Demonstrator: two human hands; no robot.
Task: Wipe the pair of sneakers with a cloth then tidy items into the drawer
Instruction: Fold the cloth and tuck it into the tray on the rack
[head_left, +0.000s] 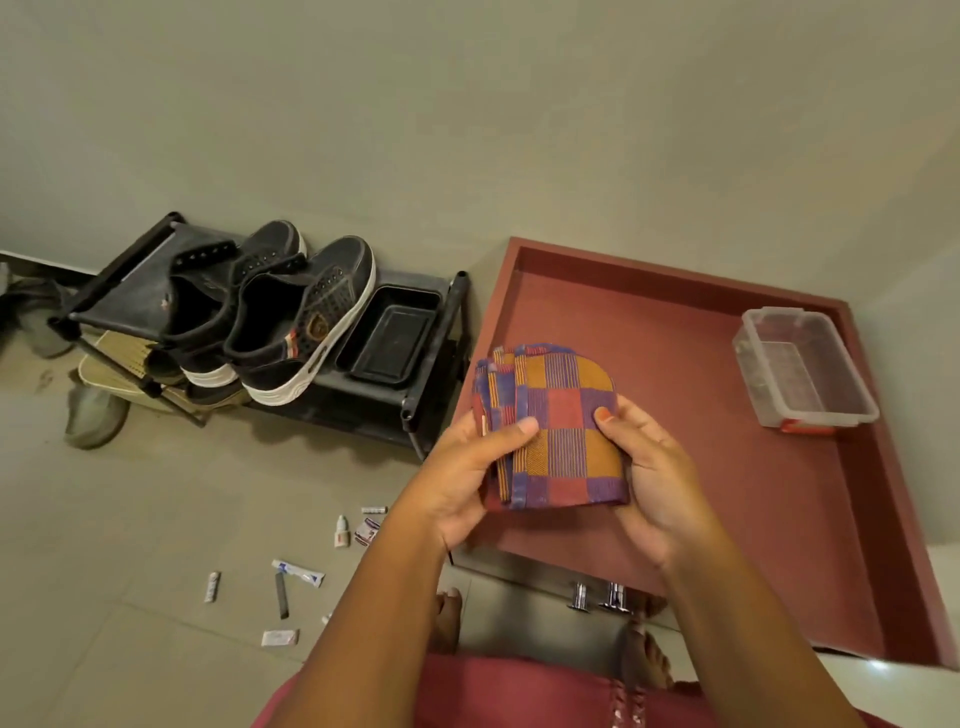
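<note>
I hold a folded checked cloth in purple, orange and red over the open red-brown drawer. My left hand grips its left edge, thumb on top. My right hand grips its right side, thumb pressed on the fabric. A pair of black sneakers with white soles stands on the top shelf of a black shoe rack to the left. Several small items lie scattered on the floor tiles: a dropper bottle, small tubes and sachets.
A clear plastic box sits in the drawer's far right corner. A black tray lies on the rack beside the sneakers. Slippers lie under and left of the rack. Chrome drawer handles and my bare feet are below.
</note>
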